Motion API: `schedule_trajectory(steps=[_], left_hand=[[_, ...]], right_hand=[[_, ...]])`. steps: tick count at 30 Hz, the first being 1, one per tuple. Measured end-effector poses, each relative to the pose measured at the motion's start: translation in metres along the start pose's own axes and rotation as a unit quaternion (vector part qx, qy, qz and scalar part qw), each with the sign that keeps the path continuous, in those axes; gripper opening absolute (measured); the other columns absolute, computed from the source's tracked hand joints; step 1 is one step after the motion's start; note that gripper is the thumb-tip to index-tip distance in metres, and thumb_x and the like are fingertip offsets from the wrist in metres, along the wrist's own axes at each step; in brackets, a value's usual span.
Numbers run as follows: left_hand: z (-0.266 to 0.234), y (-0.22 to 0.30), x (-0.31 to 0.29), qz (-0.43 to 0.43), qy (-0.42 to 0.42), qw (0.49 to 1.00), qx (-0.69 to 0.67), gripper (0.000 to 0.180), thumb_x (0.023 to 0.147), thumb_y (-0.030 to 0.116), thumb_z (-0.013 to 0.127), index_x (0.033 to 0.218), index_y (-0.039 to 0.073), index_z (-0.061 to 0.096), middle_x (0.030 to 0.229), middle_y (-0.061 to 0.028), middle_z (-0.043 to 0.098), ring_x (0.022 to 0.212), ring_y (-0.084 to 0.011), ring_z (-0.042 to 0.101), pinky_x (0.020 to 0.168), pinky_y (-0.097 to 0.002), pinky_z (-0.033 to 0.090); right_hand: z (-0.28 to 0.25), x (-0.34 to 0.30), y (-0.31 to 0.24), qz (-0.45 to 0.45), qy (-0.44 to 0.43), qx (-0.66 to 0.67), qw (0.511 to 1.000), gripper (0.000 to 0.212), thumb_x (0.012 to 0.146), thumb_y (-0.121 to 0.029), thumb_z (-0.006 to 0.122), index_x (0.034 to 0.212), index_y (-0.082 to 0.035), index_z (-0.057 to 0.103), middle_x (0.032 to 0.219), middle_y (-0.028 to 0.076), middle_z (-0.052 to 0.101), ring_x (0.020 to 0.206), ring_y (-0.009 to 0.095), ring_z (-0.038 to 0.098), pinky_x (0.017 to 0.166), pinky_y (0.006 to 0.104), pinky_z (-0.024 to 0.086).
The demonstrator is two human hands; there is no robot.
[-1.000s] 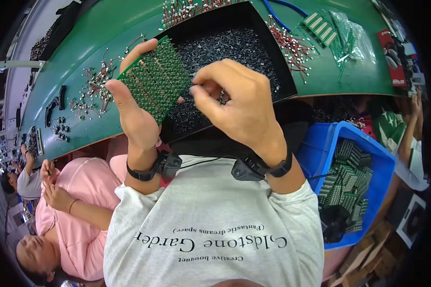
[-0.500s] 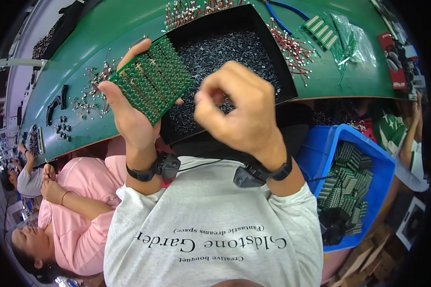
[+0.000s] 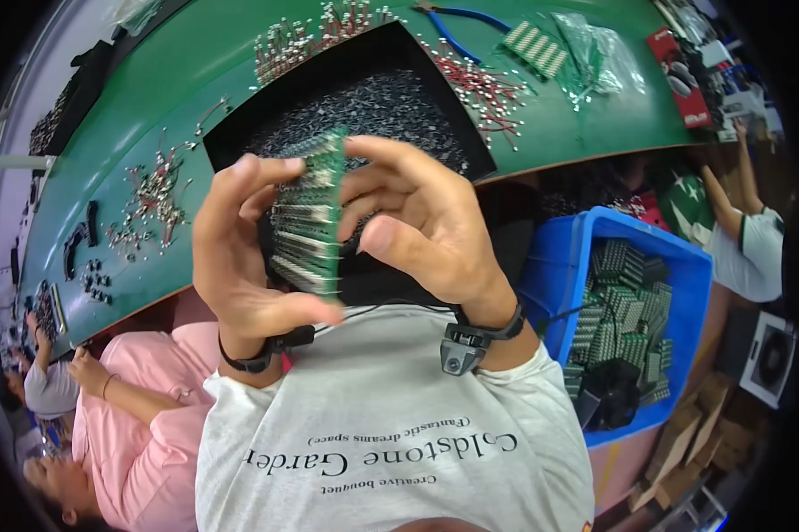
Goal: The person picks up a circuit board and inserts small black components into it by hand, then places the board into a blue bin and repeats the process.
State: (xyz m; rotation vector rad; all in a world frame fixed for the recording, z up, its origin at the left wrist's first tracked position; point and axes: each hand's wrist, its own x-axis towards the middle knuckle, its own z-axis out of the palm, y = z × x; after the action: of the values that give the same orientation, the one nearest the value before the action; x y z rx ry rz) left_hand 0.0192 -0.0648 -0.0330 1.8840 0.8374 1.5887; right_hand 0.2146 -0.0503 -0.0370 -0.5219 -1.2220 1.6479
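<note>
A green circuit board panel (image 3: 311, 222) is tilted almost edge-on, with rows of pins or small parts on its left face. My left hand (image 3: 226, 248) is closed on it, fingers at the far edge and thumb at the near edge. My right hand (image 3: 444, 226) is beside its right face, fingers curved and spread with the thumb apart. The right index fingertip is at or near the board's far corner; contact is hard to tell. Beyond both hands lies a black box (image 3: 315, 80) of small dark pieces (image 3: 386, 111), partly hidden by them.
Red-wired connectors (image 3: 483, 89), blue-handled pliers (image 3: 457, 31), another board panel (image 3: 537, 49) and plastic bags (image 3: 603, 58) lie on the green table (image 3: 576, 115). At right stands a blue bin (image 3: 550, 266) of boards. A person in pink (image 3: 142, 381) sits at left.
The board has turned from nearly face-up to almost edge-on and moved nearer me. My right hand has gone from curled fingers above the box to spread fingers beside the board. The whole view has shifted.
</note>
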Motion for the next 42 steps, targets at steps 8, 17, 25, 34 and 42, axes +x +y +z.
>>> schedule_trajectory(steps=[8, 17, 25, 34, 42], left_hand=[[0.006, -0.004, 0.010, 0.155, -0.049, 0.977, 0.138, 0.102, 0.055, 0.043, 0.093, 0.137, 0.004, 0.047, 0.131, -0.0232, 0.055, 0.114, -0.0385, 0.055, 0.095, -0.0488, 0.047], [0.004, 0.019, 0.012, -0.192, 0.040, 0.948, -0.250, 0.132, 0.051, 0.046, 0.095, 0.152, -0.002, 0.025, 0.136, -0.0218, 0.053, 0.129, -0.0325, 0.051, 0.104, -0.0418, 0.046], [-0.019, -0.006, 0.026, -0.170, 0.040, 0.936, -0.304, 0.053, 0.092, 0.002, 0.056, 0.142, -0.005, 0.043, 0.132, -0.0224, 0.057, 0.121, -0.0283, 0.057, 0.104, -0.0373, 0.045], [-0.036, -0.005, 0.032, -0.202, -0.081, 0.930, -0.297, 0.071, 0.084, 0.010, 0.074, 0.146, -0.002, 0.041, 0.124, -0.0086, 0.060, 0.109, -0.0128, 0.057, 0.097, -0.0292, 0.047], [-0.005, -0.014, 0.031, -0.135, -0.031, 0.985, -0.101, 0.069, 0.084, 0.011, 0.060, 0.148, -0.001, 0.036, 0.127, -0.0138, 0.056, 0.114, -0.0181, 0.053, 0.101, -0.0330, 0.042]], right_hand=[[0.006, -0.011, -0.001, 0.019, 0.045, 0.049, 0.998, 0.044, 0.093, -0.003, 0.057, 0.134, 0.009, 0.046, 0.124, 0.016, 0.062, 0.112, 0.019, 0.061, 0.098, 0.0337, 0.049], [0.023, -0.009, 0.007, -0.026, 0.068, 0.106, 0.992, 0.041, 0.094, -0.002, 0.055, 0.133, 0.009, 0.046, 0.122, 0.015, 0.062, 0.111, 0.019, 0.062, 0.094, 0.0322, 0.052], [0.025, 0.032, -0.002, -0.062, 0.110, -0.488, 0.864, 0.035, 0.087, -0.014, 0.073, 0.118, -0.001, 0.063, 0.102, 0.009, 0.071, 0.083, 0.013, 0.067, 0.063, 0.0267, 0.054], [0.013, 0.055, -0.004, -0.212, 0.077, -0.457, 0.860, 0.024, 0.084, 0.005, 0.071, 0.108, 0.001, 0.069, 0.090, 0.007, 0.070, 0.082, 0.012, 0.068, 0.071, 0.0245, 0.054], [0.015, 0.061, 0.009, -0.215, 0.164, -0.513, 0.815, 0.013, 0.083, 0.002, 0.072, 0.096, 0.003, 0.071, 0.082, 0.013, 0.070, 0.069, 0.018, 0.069, 0.065, 0.0275, 0.054]])
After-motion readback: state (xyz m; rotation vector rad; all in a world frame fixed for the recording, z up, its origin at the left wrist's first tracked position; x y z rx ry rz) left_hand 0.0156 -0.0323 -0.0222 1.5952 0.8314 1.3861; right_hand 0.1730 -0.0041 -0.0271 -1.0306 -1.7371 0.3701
